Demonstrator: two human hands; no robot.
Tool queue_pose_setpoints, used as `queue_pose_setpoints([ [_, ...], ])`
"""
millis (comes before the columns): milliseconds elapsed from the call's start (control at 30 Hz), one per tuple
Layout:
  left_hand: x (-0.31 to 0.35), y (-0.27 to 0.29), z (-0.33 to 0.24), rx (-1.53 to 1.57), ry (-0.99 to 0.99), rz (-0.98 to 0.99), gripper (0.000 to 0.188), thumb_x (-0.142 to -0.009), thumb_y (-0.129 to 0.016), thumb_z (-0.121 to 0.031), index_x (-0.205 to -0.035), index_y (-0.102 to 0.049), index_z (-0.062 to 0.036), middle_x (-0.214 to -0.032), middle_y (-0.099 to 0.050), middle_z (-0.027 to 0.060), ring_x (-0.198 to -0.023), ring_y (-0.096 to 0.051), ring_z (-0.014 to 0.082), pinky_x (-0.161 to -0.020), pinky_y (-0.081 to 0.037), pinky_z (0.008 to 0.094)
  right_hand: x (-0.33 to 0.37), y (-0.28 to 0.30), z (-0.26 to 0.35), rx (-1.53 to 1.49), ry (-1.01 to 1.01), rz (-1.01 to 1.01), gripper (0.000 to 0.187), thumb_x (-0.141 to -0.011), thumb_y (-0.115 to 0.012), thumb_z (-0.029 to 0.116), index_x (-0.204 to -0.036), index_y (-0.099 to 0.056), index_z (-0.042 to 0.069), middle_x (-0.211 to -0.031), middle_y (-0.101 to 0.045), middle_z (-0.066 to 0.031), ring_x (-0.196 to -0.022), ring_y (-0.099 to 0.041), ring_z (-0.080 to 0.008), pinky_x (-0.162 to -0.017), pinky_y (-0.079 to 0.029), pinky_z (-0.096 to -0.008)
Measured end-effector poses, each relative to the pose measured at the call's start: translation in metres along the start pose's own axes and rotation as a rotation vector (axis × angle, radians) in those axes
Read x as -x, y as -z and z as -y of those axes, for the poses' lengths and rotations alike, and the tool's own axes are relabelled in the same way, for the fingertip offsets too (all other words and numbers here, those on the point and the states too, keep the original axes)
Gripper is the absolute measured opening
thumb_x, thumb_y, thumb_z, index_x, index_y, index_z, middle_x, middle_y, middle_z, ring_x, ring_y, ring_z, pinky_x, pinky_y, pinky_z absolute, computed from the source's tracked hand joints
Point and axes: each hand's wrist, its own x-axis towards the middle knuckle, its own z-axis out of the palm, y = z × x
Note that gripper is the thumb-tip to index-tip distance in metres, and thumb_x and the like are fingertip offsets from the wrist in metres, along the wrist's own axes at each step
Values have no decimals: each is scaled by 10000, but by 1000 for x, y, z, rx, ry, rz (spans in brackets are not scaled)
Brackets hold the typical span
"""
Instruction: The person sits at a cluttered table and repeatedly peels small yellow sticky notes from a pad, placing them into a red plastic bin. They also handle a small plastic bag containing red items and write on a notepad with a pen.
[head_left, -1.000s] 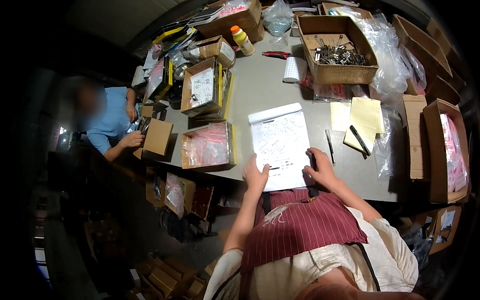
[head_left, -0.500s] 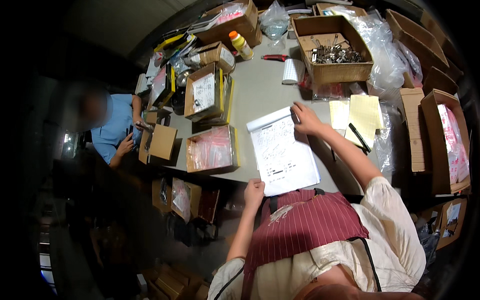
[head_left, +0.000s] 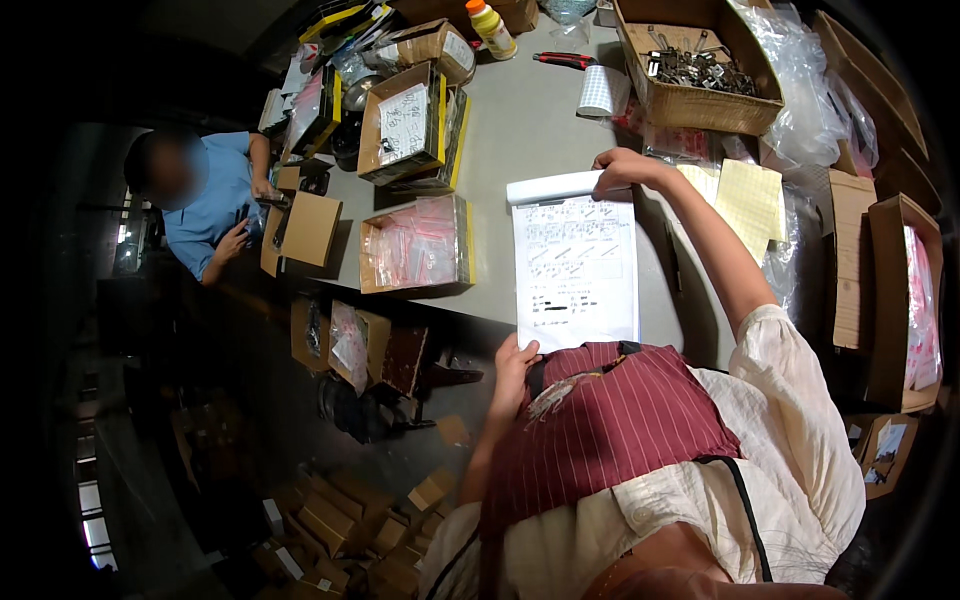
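A writing pad (head_left: pixel 576 262) with handwritten lines and small sketches lies at the table's near edge, its top sheets folded back over the far end. My left hand (head_left: pixel 514 364) closes on the pad's lower left corner, thumb on the page. At the top right corner, my right hand (head_left: pixel 626 169) grips the folded-over edge with bent fingers. Beside my right forearm are yellow paper sheets (head_left: pixel 748 205), partly covered by the arm. A dark thin pen-like stick (head_left: pixel 675 256) lies between the pad and that forearm.
Past the pad stand a cardboard box of small metal parts (head_left: pixel 697 100), a white patterned roll (head_left: pixel 603 91), a red-black cutter (head_left: pixel 565 60) and a yellow bottle (head_left: pixel 491 30). Boxes with plastic bags (head_left: pixel 417 245) line the left. A co-worker in blue (head_left: pixel 210 190) handles an open carton (head_left: pixel 308 230).
The pad has turned to lie straighter before me. My right hand has shifted onto its folded top edge. My left hand stays at the lower left corner. The whole view has shifted slightly.
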Motion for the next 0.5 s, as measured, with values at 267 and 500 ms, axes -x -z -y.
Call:
queue_pose_setpoints([
  [267, 2, -22, -25, 106, -143, -24, 234, -949, -656, -45, -1175, -619, 3, -992, -690, 50, -790, -613, 112, -728, -497, 247, 99, -39, -49, -1711, 37, 0, 478, -800, -634, 25, -1277, -614, 2, -1141, -687, -140, -1113, -663, -268, -1046, -498, -548],
  [500, -16, -30, -40, 14, -199, 168, 264, -948, -676, -64, -1193, -627, 22, -1056, -714, 76, -894, -666, 133, -751, -517, 254, 191, -142, -23, -1411, 103, -314, 515, -804, -727, 39, -1305, -609, 13, -1102, -706, -83, -1017, -680, -212, -895, -545, -343],
])
